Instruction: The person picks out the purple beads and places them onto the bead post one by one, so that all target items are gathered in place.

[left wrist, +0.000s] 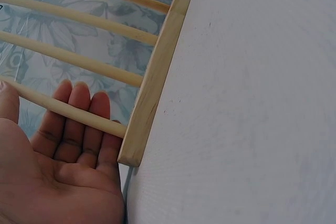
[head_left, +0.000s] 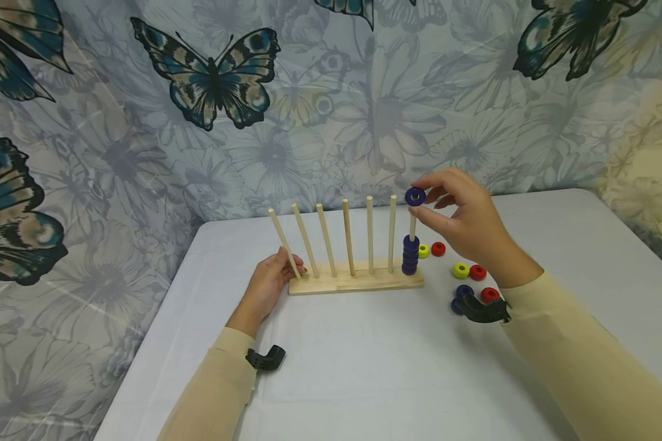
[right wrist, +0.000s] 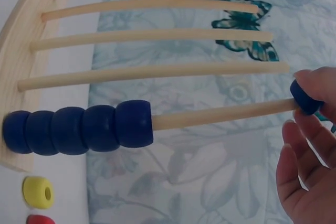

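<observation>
In the head view, my right hand (head_left: 466, 211) pinches a dark blue bead (head_left: 415, 196) between thumb and fingers at the top of the rightmost peg. In the right wrist view, the peg's tip meets that bead (right wrist: 305, 98). Several blue beads (head_left: 410, 256) are stacked at the foot of the same peg. The wooden peg rack (head_left: 353, 283) stands upright on the table. At its left end, my left hand (head_left: 270, 275) is around the leftmost peg (left wrist: 73, 113), fingers mostly straight behind it and thumb beside it.
Right of the rack lie loose beads: yellow (head_left: 460, 270) and red (head_left: 477, 272) ones, plus blue beads (head_left: 464, 292) partly behind the right wrist's black strap (head_left: 482, 309). The other pegs (head_left: 347, 236) stand bare. A butterfly-patterned cloth (head_left: 331, 122) hangs behind the white table (head_left: 364, 367).
</observation>
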Tool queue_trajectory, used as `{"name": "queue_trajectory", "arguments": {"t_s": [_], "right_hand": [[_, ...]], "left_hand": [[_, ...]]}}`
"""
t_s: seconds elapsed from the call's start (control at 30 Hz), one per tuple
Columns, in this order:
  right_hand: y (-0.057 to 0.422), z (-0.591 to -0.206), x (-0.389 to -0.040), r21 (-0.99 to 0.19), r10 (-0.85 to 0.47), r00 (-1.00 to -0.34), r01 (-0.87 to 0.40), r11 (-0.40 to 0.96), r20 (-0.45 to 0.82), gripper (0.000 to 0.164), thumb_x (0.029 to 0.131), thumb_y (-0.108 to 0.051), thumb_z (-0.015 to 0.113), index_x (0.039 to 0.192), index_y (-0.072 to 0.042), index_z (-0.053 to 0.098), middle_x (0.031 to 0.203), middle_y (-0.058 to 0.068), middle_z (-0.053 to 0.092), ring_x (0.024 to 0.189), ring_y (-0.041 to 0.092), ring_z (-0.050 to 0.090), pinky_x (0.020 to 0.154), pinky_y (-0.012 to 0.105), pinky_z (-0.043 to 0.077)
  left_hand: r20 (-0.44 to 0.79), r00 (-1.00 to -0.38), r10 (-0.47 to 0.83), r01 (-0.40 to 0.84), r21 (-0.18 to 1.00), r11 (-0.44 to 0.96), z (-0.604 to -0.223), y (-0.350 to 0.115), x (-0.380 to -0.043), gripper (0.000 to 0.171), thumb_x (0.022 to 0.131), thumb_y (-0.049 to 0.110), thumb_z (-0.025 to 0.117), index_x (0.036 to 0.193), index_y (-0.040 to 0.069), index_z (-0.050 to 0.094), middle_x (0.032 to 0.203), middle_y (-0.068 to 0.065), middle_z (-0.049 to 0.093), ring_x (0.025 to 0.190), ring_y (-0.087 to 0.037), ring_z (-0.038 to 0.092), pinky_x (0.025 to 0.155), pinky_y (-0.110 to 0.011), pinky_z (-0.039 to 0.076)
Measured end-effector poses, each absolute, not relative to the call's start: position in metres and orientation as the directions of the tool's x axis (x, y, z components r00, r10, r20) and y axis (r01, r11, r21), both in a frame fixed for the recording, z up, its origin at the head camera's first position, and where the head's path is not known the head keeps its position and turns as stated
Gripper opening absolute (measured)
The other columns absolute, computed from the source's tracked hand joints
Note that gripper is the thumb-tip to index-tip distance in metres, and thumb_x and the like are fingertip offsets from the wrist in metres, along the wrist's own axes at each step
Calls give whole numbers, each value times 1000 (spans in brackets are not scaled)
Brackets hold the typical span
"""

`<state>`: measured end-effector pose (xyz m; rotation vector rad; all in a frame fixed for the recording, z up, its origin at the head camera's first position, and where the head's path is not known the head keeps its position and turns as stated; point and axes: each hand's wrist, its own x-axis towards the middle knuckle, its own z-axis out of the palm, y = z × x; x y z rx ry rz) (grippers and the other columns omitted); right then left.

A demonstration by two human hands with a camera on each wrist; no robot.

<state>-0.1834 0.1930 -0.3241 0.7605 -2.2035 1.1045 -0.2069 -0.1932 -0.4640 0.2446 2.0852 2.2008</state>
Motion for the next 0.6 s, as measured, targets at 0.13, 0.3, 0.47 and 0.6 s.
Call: {"name": "queue_trajectory", "arguments": {"t_s": [0.13,0.3,0.47,0.6], "right_hand": [[192,-324,-184,-524,-231,-692,-687,504,684,35,93,7,84,126,3,72,115,10,68,102,18,63,88,18,51],[193,-325,-185,-541,-218,-706,-673,505,674,34,96,5,82,128,2,71,115,11,67,101,17,63,89,18,51],[194,-327,-186,-564,-206,-723,-658,499,660,32,98,3,80,128,1,70,117,10,68,101,15,62,89,19,51],[194,-327,-185,-571,-209,-727,-656,494,654,31,98,2,80,127,2,70,118,10,68,101,16,62,89,21,51]], "left_hand": [[48,-982,182,38,998,-58,-464,-193,-207,63,116,51,44,108,-6,70,98,-12,71,103,-24,70,96,-33,55],[56,-980,189,46,997,-59,-465,-194,-206,63,116,52,44,108,-6,70,99,-12,72,103,-24,70,96,-33,55],[59,-979,197,44,996,-78,-466,-195,-207,63,115,52,46,108,-5,71,99,-12,72,103,-24,70,96,-33,55],[60,-979,197,44,996,-83,-466,-195,-207,63,114,54,47,108,-5,71,99,-12,71,103,-25,70,96,-33,55]]}}
